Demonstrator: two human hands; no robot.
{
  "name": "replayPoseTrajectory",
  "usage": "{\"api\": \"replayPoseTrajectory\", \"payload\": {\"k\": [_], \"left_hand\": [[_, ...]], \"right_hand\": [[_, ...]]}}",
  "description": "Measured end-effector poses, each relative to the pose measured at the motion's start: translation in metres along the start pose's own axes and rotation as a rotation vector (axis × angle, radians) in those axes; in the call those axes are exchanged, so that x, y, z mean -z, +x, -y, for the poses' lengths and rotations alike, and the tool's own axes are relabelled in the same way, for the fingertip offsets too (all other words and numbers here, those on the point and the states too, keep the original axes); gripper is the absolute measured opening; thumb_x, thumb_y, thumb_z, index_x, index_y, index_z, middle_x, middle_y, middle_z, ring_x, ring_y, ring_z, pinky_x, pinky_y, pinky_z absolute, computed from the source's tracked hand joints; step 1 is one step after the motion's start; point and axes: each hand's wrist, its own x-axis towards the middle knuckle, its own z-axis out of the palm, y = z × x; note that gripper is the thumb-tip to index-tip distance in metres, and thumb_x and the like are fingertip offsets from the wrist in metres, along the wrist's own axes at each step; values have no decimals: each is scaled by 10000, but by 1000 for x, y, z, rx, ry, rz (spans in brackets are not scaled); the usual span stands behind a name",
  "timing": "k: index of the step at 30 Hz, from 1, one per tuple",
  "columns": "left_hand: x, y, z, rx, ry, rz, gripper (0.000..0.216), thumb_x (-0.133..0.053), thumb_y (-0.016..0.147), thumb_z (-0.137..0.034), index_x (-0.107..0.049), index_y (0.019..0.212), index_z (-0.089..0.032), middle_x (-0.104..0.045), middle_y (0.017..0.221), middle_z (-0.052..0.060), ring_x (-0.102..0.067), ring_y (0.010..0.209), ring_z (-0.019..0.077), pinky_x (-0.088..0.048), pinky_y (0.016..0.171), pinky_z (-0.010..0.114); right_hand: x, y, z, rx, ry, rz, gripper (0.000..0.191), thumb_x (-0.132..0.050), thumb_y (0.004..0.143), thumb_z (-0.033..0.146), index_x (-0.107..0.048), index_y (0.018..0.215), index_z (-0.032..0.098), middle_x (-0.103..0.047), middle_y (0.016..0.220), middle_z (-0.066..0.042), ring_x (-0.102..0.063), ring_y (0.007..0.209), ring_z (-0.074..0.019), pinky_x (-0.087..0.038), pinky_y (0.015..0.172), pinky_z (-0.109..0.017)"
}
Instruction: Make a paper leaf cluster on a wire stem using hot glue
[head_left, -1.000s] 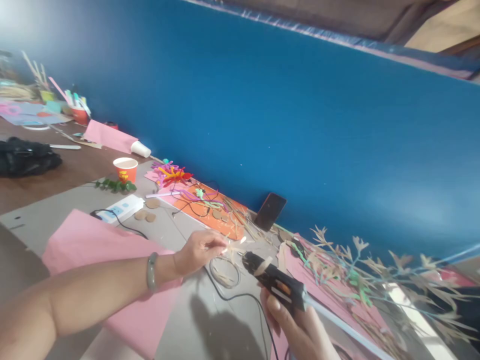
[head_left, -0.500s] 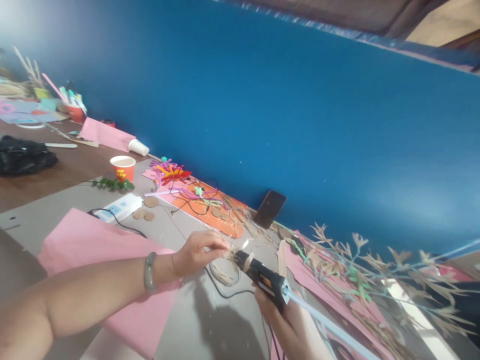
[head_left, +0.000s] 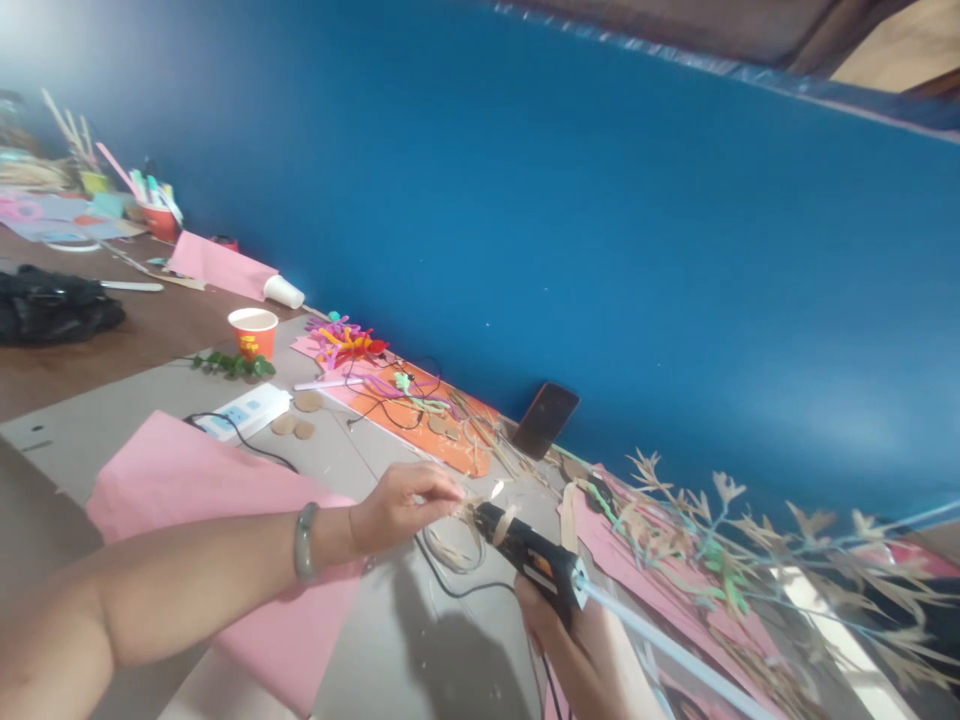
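Observation:
A black hot glue gun is gripped by my right hand, its nozzle aimed left and a long translucent glue stick running out of its back. Just off the nozzle, my left hand is closed in a pinch on a small straw-coloured strip, partly hidden by the fingers. A grey bangle circles that wrist. Below the nozzle, a coil of pale strands lies on the grey board, beside the gun's black cord.
Pink paper lies under my left forearm. A white power strip, a red paper cup and colourful pipe cleaners are farther left. A phone leans on the blue wall. Dried leafy stems spread at right.
The whole view has shifted slightly, so things appear a little farther right. Both hands keep nearly the same pose, the glue gun's nozzle still close to the left fingertips.

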Motion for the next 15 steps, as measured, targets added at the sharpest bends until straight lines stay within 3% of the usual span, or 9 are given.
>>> {"api": "replayPoseTrajectory", "payload": {"k": [4, 15], "left_hand": [[-1, 0, 0, 13, -25, -6, 95, -661, 824, -211, -723, 849, -144, -722, 829, 100, -675, 782, 164, -544, 663, 227], [-2, -2, -1, 42, -20, -16, 95, -678, 809, -229, -727, 841, -154, -728, 836, 99, -680, 784, 170, -551, 666, 233]], "right_hand": [[0, 2, -4, 0, 58, -36, 461, -478, 873, 536, -505, 528, 231, -472, 439, 1, -517, 502, -185, -403, 503, -253], [-1, 2, -9, 1, 90, -27, 464, -499, 855, 540, -476, 502, 240, -461, 416, 6, -529, 508, -189, -430, 509, -254]]}}
